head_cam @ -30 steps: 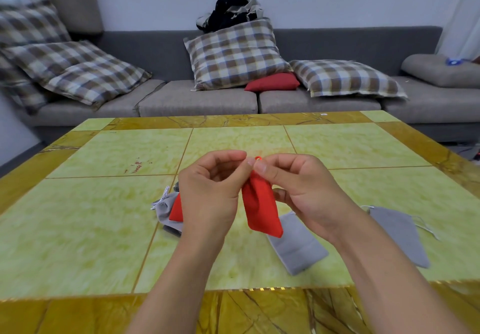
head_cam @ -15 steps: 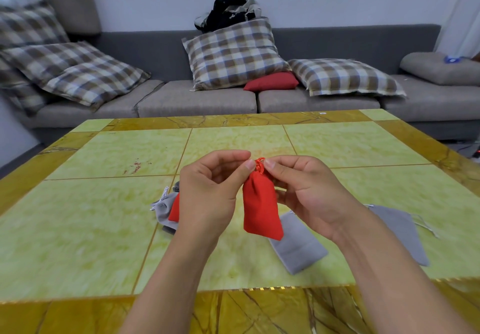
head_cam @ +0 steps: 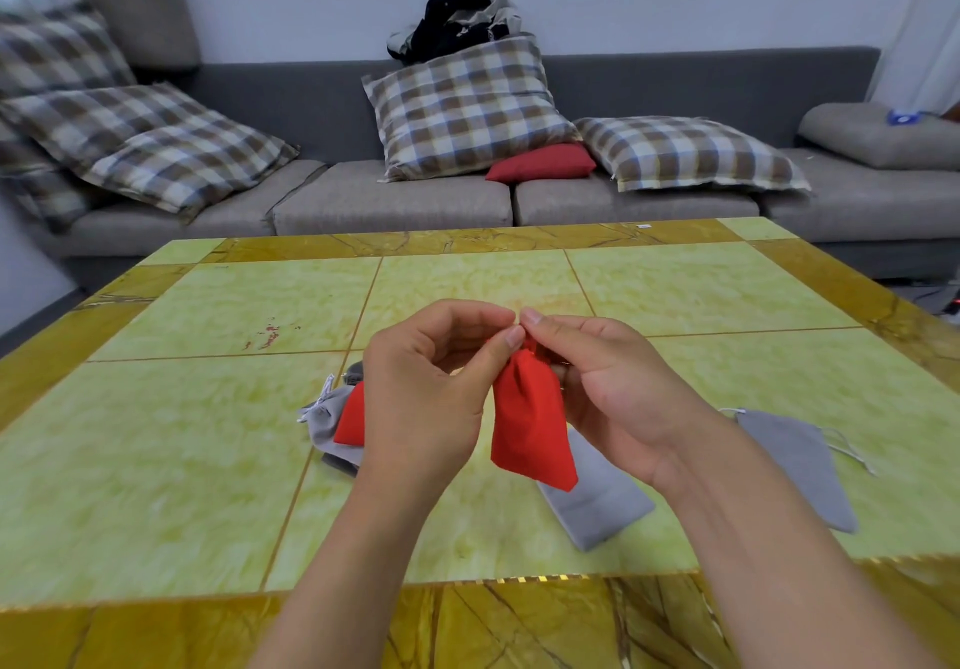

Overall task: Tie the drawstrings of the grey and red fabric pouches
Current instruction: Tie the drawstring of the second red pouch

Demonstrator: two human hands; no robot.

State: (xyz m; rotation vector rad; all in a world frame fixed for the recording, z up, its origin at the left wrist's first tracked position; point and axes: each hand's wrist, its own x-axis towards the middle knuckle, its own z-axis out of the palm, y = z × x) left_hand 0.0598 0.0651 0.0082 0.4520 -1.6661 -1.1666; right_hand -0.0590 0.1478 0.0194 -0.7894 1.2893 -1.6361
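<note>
A red pouch hangs above the table with its mouth gathered tight. My left hand and my right hand both pinch the drawstring at the pouch's top, fingertips meeting there. A grey pouch lies flat on the table under the red one. Another grey pouch lies to the right with loose white strings. Left of my left hand is a small heap with a grey pouch and a second red pouch, partly hidden by my hand.
The table has green tiles and a yellow-brown border, its near edge just below my forearms. A grey sofa with several checked cushions and a red cushion stands behind the table.
The fingertips of both hands have closed together at the pouch's top, and the red pouch's mouth looks more tightly gathered. The pouch stays hanging in the same place.
</note>
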